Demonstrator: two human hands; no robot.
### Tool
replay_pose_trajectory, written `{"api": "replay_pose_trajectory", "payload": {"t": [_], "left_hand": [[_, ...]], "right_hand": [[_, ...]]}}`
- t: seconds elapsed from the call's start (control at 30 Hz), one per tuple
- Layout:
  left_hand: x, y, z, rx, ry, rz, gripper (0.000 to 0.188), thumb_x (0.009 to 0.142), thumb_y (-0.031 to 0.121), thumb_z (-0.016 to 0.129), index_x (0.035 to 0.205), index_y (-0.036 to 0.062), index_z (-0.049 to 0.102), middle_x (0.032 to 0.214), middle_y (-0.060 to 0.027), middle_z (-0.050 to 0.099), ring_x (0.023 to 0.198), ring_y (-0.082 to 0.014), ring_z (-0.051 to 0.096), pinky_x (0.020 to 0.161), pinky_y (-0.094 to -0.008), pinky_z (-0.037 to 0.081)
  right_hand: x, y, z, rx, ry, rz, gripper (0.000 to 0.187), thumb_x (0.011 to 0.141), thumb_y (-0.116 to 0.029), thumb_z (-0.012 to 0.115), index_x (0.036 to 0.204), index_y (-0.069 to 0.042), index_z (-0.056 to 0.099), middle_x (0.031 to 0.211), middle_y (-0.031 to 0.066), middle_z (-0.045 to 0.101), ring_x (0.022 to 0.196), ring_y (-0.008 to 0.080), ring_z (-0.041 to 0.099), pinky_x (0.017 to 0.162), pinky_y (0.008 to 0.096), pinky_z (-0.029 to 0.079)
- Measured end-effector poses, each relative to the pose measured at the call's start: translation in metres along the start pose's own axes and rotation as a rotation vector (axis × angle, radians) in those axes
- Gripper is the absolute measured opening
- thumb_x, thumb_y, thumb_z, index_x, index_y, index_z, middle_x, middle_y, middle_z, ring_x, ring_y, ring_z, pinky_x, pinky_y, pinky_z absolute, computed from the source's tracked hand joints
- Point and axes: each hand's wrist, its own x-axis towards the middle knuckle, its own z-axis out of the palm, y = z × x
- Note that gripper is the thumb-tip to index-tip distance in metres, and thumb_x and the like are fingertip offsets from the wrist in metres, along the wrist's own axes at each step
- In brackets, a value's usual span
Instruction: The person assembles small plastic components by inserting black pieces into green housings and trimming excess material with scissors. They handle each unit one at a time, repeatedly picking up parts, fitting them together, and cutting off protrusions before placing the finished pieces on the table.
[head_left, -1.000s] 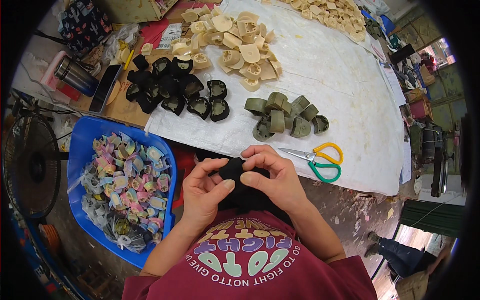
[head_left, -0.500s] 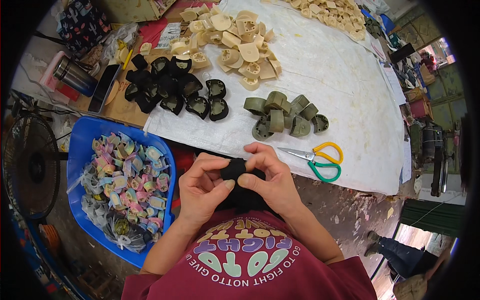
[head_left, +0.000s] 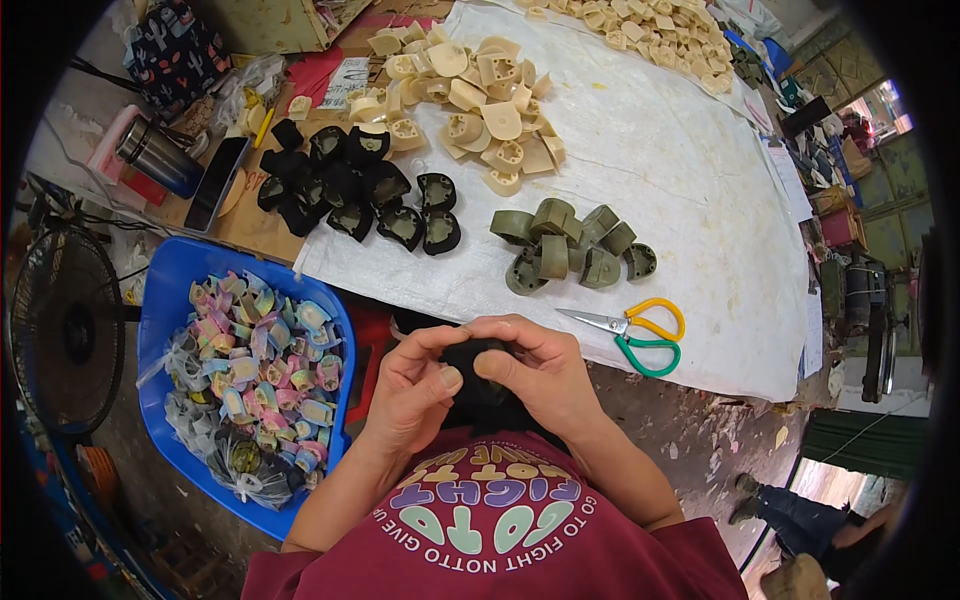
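Note:
Close in front of my chest, my left hand (head_left: 408, 388) and my right hand (head_left: 541, 378) pinch a black cloth-covered shoe heel (head_left: 463, 358) between them. Both thumbs press its near side while the fingers curl over the far edge, so much of it is hidden. Bare olive-green heels (head_left: 553, 250) lie loosely heaped on the table beyond my hands. To their left sits a cluster of black covered heels (head_left: 385, 185), some showing green hollow undersides. Scissors (head_left: 625, 325) with one yellow and one green handle rest near the table's front edge, right of my hands.
A blue tub (head_left: 150, 350) of pastel heels and plastic bags stands at the left, beside a black fan (head_left: 75, 320). Cream heels (head_left: 490, 100) are piled farther back on the white sheet (head_left: 690, 180). A phone (head_left: 217, 183) and steel flask (head_left: 160, 155) occupy the left side.
Both hands have come slightly lower and closer together. The black heel has turned in my fingers, and my right fingers now curl over its top. The view has shifted a little.

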Motion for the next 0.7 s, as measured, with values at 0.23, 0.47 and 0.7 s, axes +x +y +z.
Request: {"api": "replay_pose_trajectory", "payload": {"t": [0.23,0.47,0.7], "left_hand": [[0.001,0.001,-0.008,0.118,0.003,0.036,0.034,0.088,0.01,0.065,0.121,0.0044,0.058,0.111,-0.0085,0.062,0.099,-0.0194,0.063,0.086,-0.033,0.052],[0.011,-0.001,0.008,0.383,0.152,0.195,0.038,0.09,0.002,0.06,0.127,0.0002,0.055,0.11,-0.0034,0.056,0.095,-0.0113,0.058,0.084,-0.0235,0.047],[0.007,0.006,0.03,0.352,0.175,0.187,0.051,0.085,-0.005,0.063,0.133,-0.0061,0.046,0.125,-0.0138,0.057,0.113,-0.0178,0.057,0.094,-0.03,0.048]], "right_hand": [[0.002,-0.005,-0.007,-0.209,0.014,-0.055,0.031,0.089,-0.011,0.065,0.117,-0.001,0.061,0.101,0.0046,0.065,0.091,0.0085,0.059,0.077,0.0229,0.049],[0.007,0.001,0.007,0.135,0.12,0.031,0.033,0.094,-0.014,0.06,0.123,0.0,0.055,0.108,0.0043,0.061,0.082,0.0096,0.057,0.073,0.0234,0.048],[0.008,0.014,0.014,-0.005,0.186,-0.102,0.04,0.099,-0.023,0.051,0.133,-0.002,0.049,0.121,0.0084,0.054,0.107,0.0137,0.053,0.094,0.0288,0.042]]}}
